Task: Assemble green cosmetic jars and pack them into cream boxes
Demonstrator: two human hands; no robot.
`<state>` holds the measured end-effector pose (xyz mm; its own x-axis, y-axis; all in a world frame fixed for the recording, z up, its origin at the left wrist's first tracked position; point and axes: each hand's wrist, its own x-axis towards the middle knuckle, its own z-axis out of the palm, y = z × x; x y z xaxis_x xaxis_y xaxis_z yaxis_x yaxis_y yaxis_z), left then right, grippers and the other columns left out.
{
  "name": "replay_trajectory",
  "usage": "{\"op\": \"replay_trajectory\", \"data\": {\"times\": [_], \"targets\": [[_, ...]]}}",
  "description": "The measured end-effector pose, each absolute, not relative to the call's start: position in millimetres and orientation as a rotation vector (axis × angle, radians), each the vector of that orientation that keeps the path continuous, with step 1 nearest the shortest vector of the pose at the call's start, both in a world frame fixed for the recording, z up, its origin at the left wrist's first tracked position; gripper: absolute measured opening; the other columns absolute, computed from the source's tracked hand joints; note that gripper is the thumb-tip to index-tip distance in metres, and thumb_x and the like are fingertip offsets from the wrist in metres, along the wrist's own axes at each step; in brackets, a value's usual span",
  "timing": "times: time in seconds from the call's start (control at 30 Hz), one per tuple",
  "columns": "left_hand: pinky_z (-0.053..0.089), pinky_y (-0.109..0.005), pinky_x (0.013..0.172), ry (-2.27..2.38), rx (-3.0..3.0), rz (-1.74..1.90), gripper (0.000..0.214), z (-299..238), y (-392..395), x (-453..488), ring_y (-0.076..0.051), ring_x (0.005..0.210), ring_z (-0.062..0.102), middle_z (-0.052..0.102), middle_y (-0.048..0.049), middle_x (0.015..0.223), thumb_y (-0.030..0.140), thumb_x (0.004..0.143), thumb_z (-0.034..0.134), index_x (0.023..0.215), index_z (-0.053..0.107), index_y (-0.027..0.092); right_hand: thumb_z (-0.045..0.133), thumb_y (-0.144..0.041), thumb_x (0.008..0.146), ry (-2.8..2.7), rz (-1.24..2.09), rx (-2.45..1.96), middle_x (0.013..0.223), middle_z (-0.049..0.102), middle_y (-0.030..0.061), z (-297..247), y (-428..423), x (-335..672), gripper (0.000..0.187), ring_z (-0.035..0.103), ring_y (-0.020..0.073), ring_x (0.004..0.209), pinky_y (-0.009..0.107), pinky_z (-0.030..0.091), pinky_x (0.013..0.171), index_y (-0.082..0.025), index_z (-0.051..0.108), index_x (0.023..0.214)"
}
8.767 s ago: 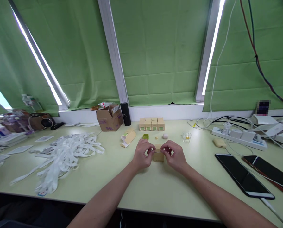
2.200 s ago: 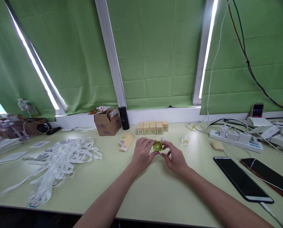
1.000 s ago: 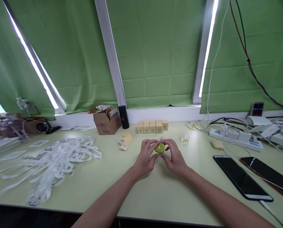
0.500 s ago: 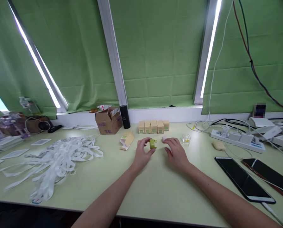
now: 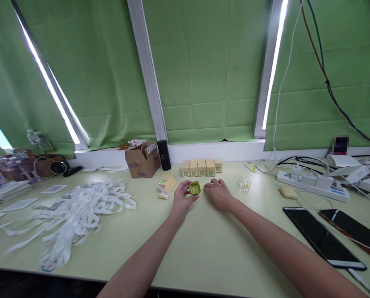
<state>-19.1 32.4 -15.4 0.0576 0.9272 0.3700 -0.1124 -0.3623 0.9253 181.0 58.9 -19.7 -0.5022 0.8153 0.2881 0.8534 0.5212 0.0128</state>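
A small green square container (image 5: pixel 195 188) with a hollow, open side facing me is gripped at its edge between the thumb and fingers of my left hand (image 5: pixel 182 199). Just right of it, my right hand (image 5: pixel 219 194) is palm down with its fingers bent and fingertips together; whatever they pinch is hidden or too small to make out. An opened kraft paper box (image 5: pixel 166 185) lies tipped to the left of my left hand. Beyond my hands stands a row of several small kraft boxes (image 5: pixel 202 168) with green labels. A clear plastic piece (image 5: pixel 243 183) with something yellow in it sits to the right.
At left lies a heap of white straps (image 5: pixel 85 211). A cardboard carton (image 5: pixel 143 160) and a black cylinder (image 5: pixel 163 155) stand at the back. Rightward are a power strip (image 5: pixel 312 186), a beige case (image 5: pixel 287 192), cables and two phones, the nearer one a black-screened phone (image 5: pixel 323 236).
My left hand has turned the green container so its hollow side faces me. My right hand has moved left, closer to it, and its fingertips have drawn together.
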Motion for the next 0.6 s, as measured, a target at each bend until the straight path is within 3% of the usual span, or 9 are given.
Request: {"op": "replay_trajectory", "data": {"times": [0.23, 0.3, 0.47, 0.6], "targets": [[0.049, -0.034, 0.086, 0.892, 1.451, 1.501, 0.052, -11.7, 28.8, -18.0, -0.025, 0.110, 0.069, 0.074, -0.0118, 0.127, 0.020, 0.064, 0.083, 0.108, 0.055, 0.022, 0.053, 0.006, 0.078, -2.391, -0.227, -1.392, 0.125, 0.074, 0.0127, -16.6, 46.4, 184.2, 0.051, 0.051, 0.0328, 0.129, 0.048, 0.032, 0.104, -0.018, 0.071, 0.120], [0.049, -0.035, 0.087, 0.886, 1.465, 1.505, 0.051, -10.7, 27.3, -17.0, -0.025, 0.110, 0.069, 0.073, -0.0119, 0.128, 0.021, 0.065, 0.083, 0.107, 0.055, 0.022, 0.054, 0.002, 0.082, -2.239, -0.160, -1.335, 0.117, 0.077, 0.0113, -16.3, 35.0, 188.1, 0.043, 0.057, 0.0314, 0.121, 0.047, 0.036, 0.100, -0.020, 0.072, 0.114], [0.049, -0.038, 0.092, 0.879, 1.529, 1.480, 0.050, -10.9, 23.9, -12.7, -0.026, 0.113, 0.069, 0.073, -0.0129, 0.129, 0.018, 0.066, 0.082, 0.107, 0.055, 0.022, 0.061, -0.015, 0.087, -1.904, 0.175, -1.206, 0.096, 0.078, 0.0058, -23.5, 2.9, 192.5, 0.015, 0.066, 0.0273, 0.100, 0.050, 0.043, 0.097, -0.024, 0.073, 0.091], [0.048, -0.041, 0.097, 0.895, 1.579, 1.456, 0.049, -12.3, 21.6, -9.7, -0.028, 0.116, 0.069, 0.074, -0.0127, 0.127, 0.016, 0.066, 0.082, 0.106, 0.055, 0.022, 0.065, -0.025, 0.084, -1.690, 0.709, -1.059, 0.082, 0.073, 0.0030, -27.1, -12.4, 188.4, 0.006, 0.067, 0.0229, 0.083, 0.043, 0.051, 0.084, -0.023, 0.069, 0.080]]}}
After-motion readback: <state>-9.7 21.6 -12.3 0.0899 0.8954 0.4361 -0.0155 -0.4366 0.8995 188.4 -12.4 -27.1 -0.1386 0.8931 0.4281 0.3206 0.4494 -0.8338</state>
